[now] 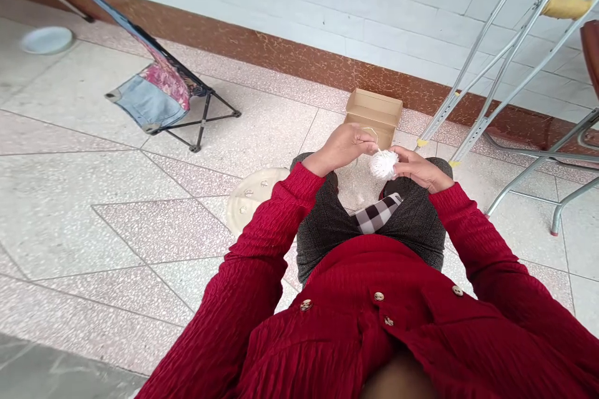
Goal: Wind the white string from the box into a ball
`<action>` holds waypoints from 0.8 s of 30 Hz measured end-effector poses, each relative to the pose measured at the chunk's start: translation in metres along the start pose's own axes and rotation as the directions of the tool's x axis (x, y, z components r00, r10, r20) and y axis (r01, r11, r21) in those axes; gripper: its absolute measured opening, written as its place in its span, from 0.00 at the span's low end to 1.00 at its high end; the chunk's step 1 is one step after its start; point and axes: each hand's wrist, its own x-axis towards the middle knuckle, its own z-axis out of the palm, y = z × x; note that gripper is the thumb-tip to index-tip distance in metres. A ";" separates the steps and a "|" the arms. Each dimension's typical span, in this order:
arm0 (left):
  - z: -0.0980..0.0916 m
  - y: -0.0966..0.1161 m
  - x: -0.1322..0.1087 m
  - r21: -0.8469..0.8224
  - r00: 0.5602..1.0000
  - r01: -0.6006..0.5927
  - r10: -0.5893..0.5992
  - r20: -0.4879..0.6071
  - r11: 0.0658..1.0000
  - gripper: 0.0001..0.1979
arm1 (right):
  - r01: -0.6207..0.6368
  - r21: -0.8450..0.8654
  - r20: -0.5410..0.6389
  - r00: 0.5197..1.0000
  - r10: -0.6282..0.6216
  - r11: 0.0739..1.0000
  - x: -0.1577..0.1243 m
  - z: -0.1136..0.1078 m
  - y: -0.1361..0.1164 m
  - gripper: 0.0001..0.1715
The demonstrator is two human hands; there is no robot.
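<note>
Above the gap between my knees, my right hand (417, 169) grips a fluffy white yarn pom-pom (384, 165) from its right side, fingers and thumb around its edge. My left hand (350, 144) is closed in a pinch at the pom-pom's upper left, holding a thin cream strand (373, 131). The strand loops up above the fingertips; exactly where it meets the pom-pom is hard to make out. Just beyond my hands an open cardboard box (374, 106) sits on the floor, its lower part partly hidden by my left hand. A black-and-white checked cloth (378, 214) shows between my thighs.
Left of my knee is a round cream plastic stool (253, 196), partly covered by my sleeve. A folding chair (154, 100) stands farther left, with a pale basin (47, 40) beyond. Metal crutches (496, 75) lean against the wall at right, beside a metal-legged chair (533, 196).
</note>
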 end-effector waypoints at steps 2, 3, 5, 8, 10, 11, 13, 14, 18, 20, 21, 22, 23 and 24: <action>0.003 -0.001 0.002 0.010 0.998 -0.053 0.053 -0.024 0.999 0.11 | -0.032 0.156 0.087 0.996 0.018 0.987 -0.007 0.002 -0.005 0.30; 0.005 -0.001 0.003 0.006 0.997 -0.066 0.066 -0.036 0.998 0.12 | -0.028 0.220 0.110 0.994 0.003 0.975 -0.009 0.003 -0.008 0.32; 0.012 -0.003 0.005 -0.034 0.997 -0.040 0.038 -0.063 0.999 0.13 | 0.020 0.304 0.109 0.993 -0.055 0.952 -0.012 0.005 -0.016 0.35; 0.023 -0.010 0.005 -0.092 0.998 0.047 -0.051 -0.040 0.995 0.15 | 0.176 0.286 -0.035 0.984 -0.173 0.942 -0.011 0.006 -0.034 0.38; 0.032 -0.015 0.002 -0.113 0.995 0.092 -0.088 0.036 0.989 0.16 | 0.281 0.151 -0.190 0.949 -0.251 0.948 -0.008 0.002 -0.046 0.35; 0.036 -0.017 0.000 -0.120 0.991 0.106 -0.096 0.093 0.987 0.16 | 0.317 0.051 -0.270 0.917 -0.293 0.947 -0.005 -0.001 -0.051 0.34; 0.042 -0.018 -0.005 -0.132 0.972 0.121 -0.090 0.219 0.984 0.16 | 0.336 -0.183 -0.415 0.825 -0.383 0.924 0.003 -0.011 -0.056 0.33; 0.043 -0.017 -0.008 -0.137 0.959 0.122 -0.081 0.270 0.983 0.16 | 0.317 -0.298 -0.469 0.773 -0.427 0.901 0.008 -0.016 -0.055 0.34; 0.030 -0.003 -0.011 -0.129 0.961 0.086 -0.048 0.273 0.988 0.17 | 0.124 -0.532 -0.527 0.727 -0.441 0.838 0.022 -0.027 -0.031 0.36; 0.019 0.003 -0.008 -0.073 0.981 0.056 -0.041 0.192 0.996 0.16 | 0.056 -0.457 -0.458 0.840 -0.289 0.888 0.022 -0.021 -0.013 0.33; 0.013 0.005 -0.006 -0.028 0.989 0.032 -0.028 0.148 0.999 0.15 | 0.036 -0.366 -0.393 0.900 -0.190 0.930 0.020 -0.016 -0.006 0.31; 0.009 0.005 -0.004 0.022 0.994 0.001 -0.004 0.112 1.000 0.15 | 0.010 -0.252 -0.299 0.950 -0.087 0.968 0.017 -0.011 0.001 0.29; 0.006 0.004 -0.002 0.071 0.996 -0.035 0.029 0.086 0.997 0.14 | -0.019 -0.124 -0.200 0.980 -0.006 0.992 0.013 -0.006 0.007 0.28; 0.004 0.002 0.000 0.111 0.995 -0.072 0.065 0.071 0.991 0.14 | -0.045 0.004 -0.112 0.993 0.045 0.999 0.009 -0.002 0.011 0.27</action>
